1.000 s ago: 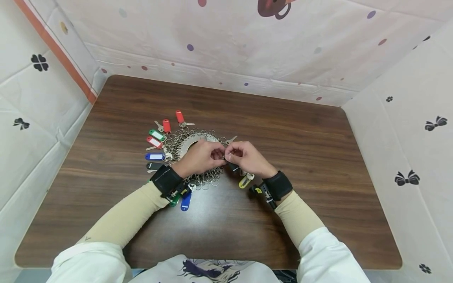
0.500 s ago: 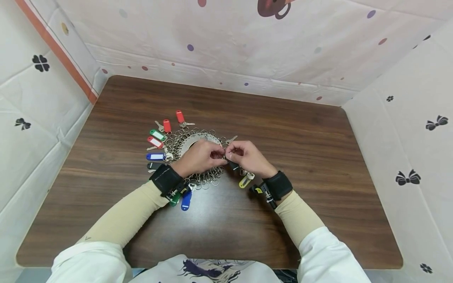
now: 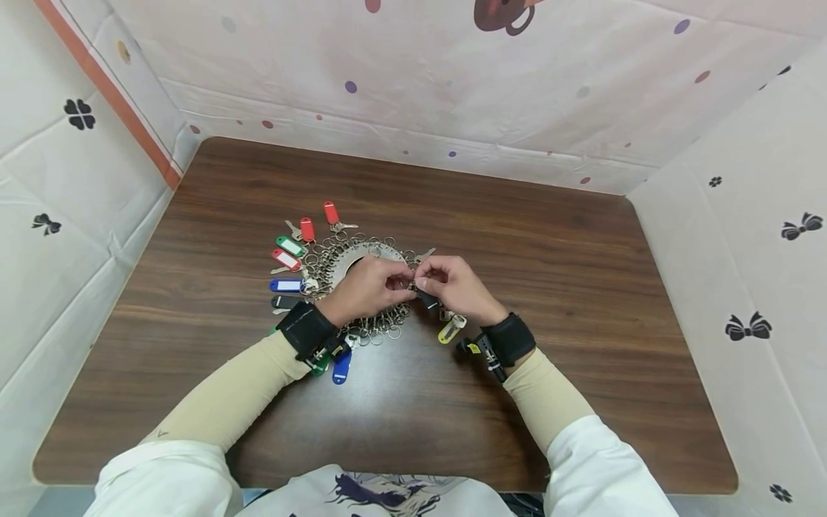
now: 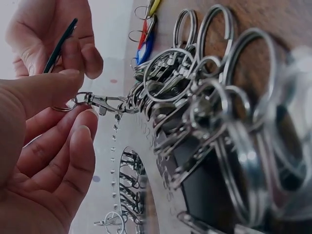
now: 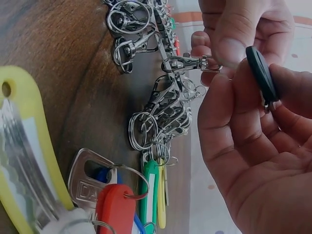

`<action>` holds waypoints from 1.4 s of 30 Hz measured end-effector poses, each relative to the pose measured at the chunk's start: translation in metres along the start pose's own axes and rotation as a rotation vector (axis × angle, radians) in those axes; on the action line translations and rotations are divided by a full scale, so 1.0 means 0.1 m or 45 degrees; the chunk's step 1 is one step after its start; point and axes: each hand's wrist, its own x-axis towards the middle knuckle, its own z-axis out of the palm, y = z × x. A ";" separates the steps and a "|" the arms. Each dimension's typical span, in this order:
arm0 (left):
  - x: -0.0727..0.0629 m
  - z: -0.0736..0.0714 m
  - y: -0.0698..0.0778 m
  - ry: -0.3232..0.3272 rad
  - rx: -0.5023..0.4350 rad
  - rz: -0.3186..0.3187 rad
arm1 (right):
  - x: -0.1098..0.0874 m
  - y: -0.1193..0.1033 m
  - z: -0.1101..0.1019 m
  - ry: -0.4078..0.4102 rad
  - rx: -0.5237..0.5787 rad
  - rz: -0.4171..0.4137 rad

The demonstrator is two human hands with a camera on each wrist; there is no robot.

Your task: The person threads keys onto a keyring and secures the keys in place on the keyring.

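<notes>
A round metal key holder (image 3: pixel 340 264) lies on the table, with many snap hooks and split rings around its rim. My left hand (image 3: pixel 370 289) is at its right side, where thumb and fingers pinch a split ring (image 4: pixel 62 108). That ring hangs from a snap hook (image 4: pixel 103 101) still clipped to the holder. Close beside it, my right hand (image 3: pixel 460 289) pinches a black key tag (image 5: pixel 262 74) between thumb and fingers, its edge towards the ring. A small metal piece shows at the tag's lower end in the right wrist view; the rest is hidden by the fingers.
Tagged keys fan out around the holder: red tags (image 3: pixel 306 230), a green tag (image 3: pixel 291 246) and a blue tag (image 3: pixel 286 286) at the left. A yellow tag (image 3: pixel 452 329) with a key lies below my right hand. Patterned sheets (image 3: pixel 413 86) surround the brown table (image 3: pixel 568 237).
Both hands keep their grips beside the holder. The black tag has shifted slightly and shows a little more under the right fingers; the head view has moved slightly.
</notes>
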 end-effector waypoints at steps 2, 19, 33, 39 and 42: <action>0.00 -0.01 -0.01 -0.007 -0.013 -0.004 | 0.00 -0.01 0.00 -0.007 0.007 -0.006; -0.01 -0.03 0.00 -0.031 -0.061 -0.010 | -0.01 -0.03 0.01 0.016 0.005 -0.003; -0.01 -0.02 0.00 -0.016 -0.025 0.023 | -0.02 -0.03 0.01 0.020 -0.020 -0.024; -0.01 0.00 -0.01 0.005 -0.032 0.050 | -0.01 -0.01 0.01 0.025 0.005 -0.024; -0.01 -0.01 -0.01 0.012 -0.043 0.066 | 0.00 0.00 0.01 0.022 0.010 -0.029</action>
